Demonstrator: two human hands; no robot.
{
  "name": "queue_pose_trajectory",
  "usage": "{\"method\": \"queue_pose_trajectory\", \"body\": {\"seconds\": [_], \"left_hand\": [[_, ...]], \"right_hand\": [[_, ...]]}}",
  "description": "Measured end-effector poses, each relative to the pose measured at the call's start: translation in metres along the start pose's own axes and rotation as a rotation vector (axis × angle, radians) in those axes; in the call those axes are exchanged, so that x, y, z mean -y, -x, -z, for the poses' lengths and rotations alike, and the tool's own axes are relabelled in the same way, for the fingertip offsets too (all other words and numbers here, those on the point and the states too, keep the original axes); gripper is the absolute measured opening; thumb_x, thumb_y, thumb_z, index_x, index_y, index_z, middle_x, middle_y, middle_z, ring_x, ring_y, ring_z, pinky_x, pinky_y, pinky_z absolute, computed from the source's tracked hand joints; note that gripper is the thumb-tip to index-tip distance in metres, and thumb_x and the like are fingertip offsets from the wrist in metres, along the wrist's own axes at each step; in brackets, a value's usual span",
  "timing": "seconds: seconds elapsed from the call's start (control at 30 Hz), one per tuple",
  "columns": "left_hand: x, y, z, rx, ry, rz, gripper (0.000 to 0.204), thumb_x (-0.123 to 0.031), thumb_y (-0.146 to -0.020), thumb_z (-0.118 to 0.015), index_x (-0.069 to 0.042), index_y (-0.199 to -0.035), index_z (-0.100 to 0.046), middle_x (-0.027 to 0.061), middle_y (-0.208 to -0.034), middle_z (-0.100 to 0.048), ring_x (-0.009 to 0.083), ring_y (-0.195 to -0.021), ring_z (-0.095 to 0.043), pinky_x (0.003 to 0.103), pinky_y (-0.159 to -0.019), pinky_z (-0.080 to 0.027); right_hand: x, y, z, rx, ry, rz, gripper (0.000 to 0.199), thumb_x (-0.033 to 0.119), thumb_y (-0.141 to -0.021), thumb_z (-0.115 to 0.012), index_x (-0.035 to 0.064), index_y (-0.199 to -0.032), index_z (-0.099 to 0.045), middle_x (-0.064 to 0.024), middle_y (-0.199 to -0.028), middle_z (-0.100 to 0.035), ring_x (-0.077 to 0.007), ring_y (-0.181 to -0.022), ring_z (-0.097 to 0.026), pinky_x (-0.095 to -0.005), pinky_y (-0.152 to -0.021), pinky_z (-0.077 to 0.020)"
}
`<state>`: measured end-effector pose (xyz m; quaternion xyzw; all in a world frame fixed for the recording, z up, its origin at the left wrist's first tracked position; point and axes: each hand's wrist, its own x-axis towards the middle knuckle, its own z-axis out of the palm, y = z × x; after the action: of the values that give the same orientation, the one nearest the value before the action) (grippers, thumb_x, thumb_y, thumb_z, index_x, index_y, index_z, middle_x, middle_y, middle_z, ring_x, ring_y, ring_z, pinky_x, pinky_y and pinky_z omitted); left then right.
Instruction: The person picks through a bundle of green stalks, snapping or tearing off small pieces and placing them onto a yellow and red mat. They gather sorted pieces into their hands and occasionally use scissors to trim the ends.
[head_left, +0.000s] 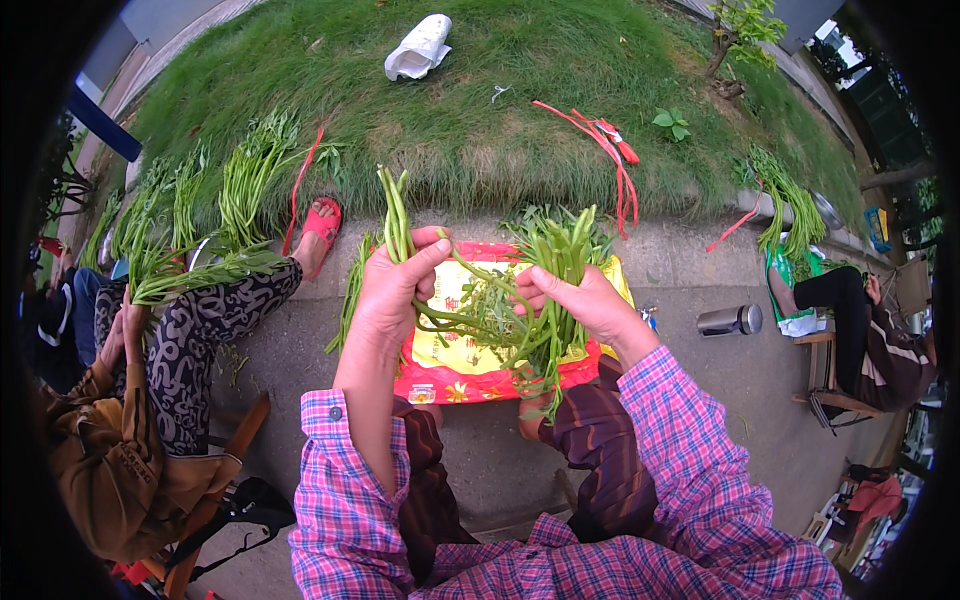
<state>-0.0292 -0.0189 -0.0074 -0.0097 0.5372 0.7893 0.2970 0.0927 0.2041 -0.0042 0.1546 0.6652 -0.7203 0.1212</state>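
Note:
My left hand [392, 285] is closed around a few green water spinach stems [396, 212], their cut ends pointing up; thumb and fingertips pinch together. In my right hand [590, 303] is a thicker bunch of water spinach [558, 248], stem ends up and leaves hanging down by my knee. A few stems bend across the gap between the two hands. Below them, a red and yellow printed plastic sack [430, 352] lies on the pavement in front of my knees, with loose leafy greens on it, partly hidden by my hands.
More bundles of greens [252, 190] rest along the grass edge. To the left, a seated person in patterned trousers [205, 325] handles greens; another sits at far right. A metal flask [730, 320] lies on the pavement. Red ribbons [600, 150] and a white roll [420, 47] are on the grass.

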Motion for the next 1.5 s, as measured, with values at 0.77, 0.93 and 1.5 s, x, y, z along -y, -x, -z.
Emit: {"method": "queue_pose_trajectory", "body": {"seconds": [0.77, 0.93, 1.5], "left_hand": [[0.007, 0.003, -0.035, 0.027, -0.142, 0.061, 0.026, -0.007, -0.08, -0.078, -0.003, -0.103, -0.066, -0.0005, -0.078, -0.065, 0.0025, -0.051, -0.043, 0.018, -0.044, -0.032], [0.01, 0.004, -0.036, 0.048, -0.244, 0.075, 0.03, -0.007, -0.079, -0.078, -0.003, -0.106, -0.066, 0.0016, -0.089, -0.067, 0.0034, -0.062, -0.054, 0.018, -0.051, -0.039], [0.027, 0.01, -0.047, 0.22, -0.372, 0.207, 0.024, -0.02, -0.089, -0.071, -0.003, -0.105, -0.067, 0.0032, -0.089, -0.068, 0.009, -0.077, -0.062, 0.025, -0.071, -0.05]], "right_hand": [[0.013, -0.007, -0.025, 0.118, -0.027, 0.041, 0.027, 0.031, -0.097, -0.06, 0.0038, -0.099, -0.059, 0.0009, -0.079, -0.055, -0.0098, -0.067, -0.054, -0.0341, -0.077, -0.0545], [0.016, -0.007, -0.02, -0.178, -0.25, 0.099, 0.029, 0.029, -0.095, -0.063, 0.0018, -0.102, -0.061, 0.004, -0.07, -0.049, -0.0067, -0.06, -0.048, -0.0312, -0.07, -0.0521], [-0.003, -0.014, -0.013, -0.379, -0.236, 0.162, 0.023, 0.022, -0.087, -0.074, 0.0052, -0.098, -0.063, 0.0035, -0.074, -0.057, -0.0069, -0.06, -0.051, -0.0233, -0.055, -0.0418]]}}
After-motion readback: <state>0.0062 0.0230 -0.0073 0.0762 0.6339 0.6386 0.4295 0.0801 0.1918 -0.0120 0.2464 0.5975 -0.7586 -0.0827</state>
